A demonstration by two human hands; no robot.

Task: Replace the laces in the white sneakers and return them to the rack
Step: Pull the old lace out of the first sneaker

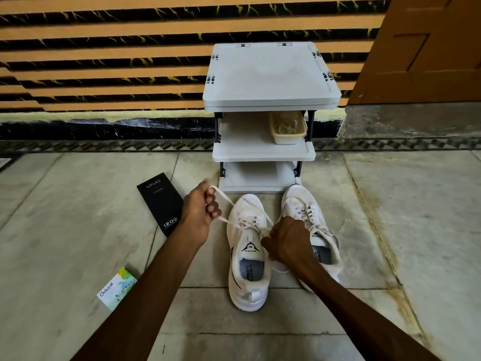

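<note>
White mesh sneakers stand side by side on the pale stone floor (78, 204), toes pointing at the foot of a light grey plastic three-shelf rack (270, 76). The left-hand sneaker (247, 282) has a cream flat lace (225, 198) threaded through its upper eyelets; the right-hand sneaker (299, 201) is laced too, and its heel is partly hidden behind the right forearm. The left hand (199, 207) is curled tightly round one end of the cream lace and holds it up and to the left of the shoe, the strand running taut down to the eyelets. The right hand (289, 243) is closed in a fist on another strand of the same lace, over the gap between the two shoes, with a loose tail showing below it. A beige plastic basket (287, 126) sits on the rack's middle shelf, towards its right side. Left of the sneakers a black rectangular carton (161, 201) lies flat on the floor, and nearer the person lies a small white and green box (117, 289). A brown wooden door (429, 48) stands to the right of the rack.
</note>
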